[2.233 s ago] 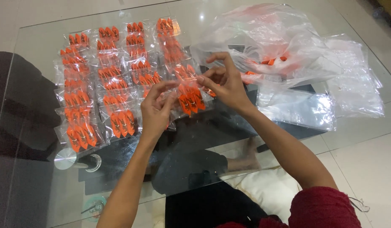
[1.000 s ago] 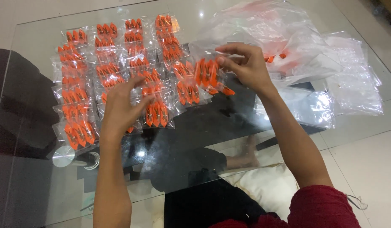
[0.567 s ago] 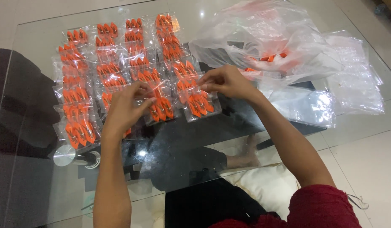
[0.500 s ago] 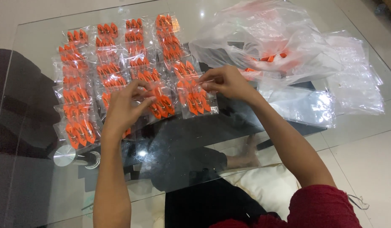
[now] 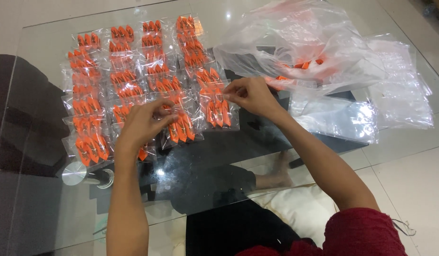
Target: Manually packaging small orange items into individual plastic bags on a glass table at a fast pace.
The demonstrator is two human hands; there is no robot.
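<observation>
Glass tabletop (image 5: 48, 208) fills the frame; floor and the person's legs show through it.

Upper right: heap of clear plastic bags (image 5: 324, 52), loose, a few orange pieces visible inside. Flat stack of empty clear pouches (image 5: 338, 118) lies just below it, right of centre.

Upper left to centre: grid of filled pouches (image 5: 120, 80), each holding a row of small orange pieces, laid in columns, edges overlapping.

Change since 2.2 s ago: then a filled pouch was held between both hands, raised off the glass at the lower right edge of the grid. By 1.0 s ago the right hand carried a pouch alone while the left pressed one down in the bottom row. Now the newest pouch (image 5: 219, 111) lies flat on the glass at the lower right corner of the grid, extending the rightmost column. Judgement: one more pouch is placed; the layout grows by one unit.

Right hand (image 5: 250, 95): fingertips pinched together on the top edge of the newest pouch, still in contact.

Left hand (image 5: 141, 123): palm down, fingers curled, resting on the neighbouring pouch (image 5: 180, 129) in the bottom row; a firm grip cannot be told, it looks like pressing or straightening.

Hands are apart, one pouch each, side by side.
</observation>
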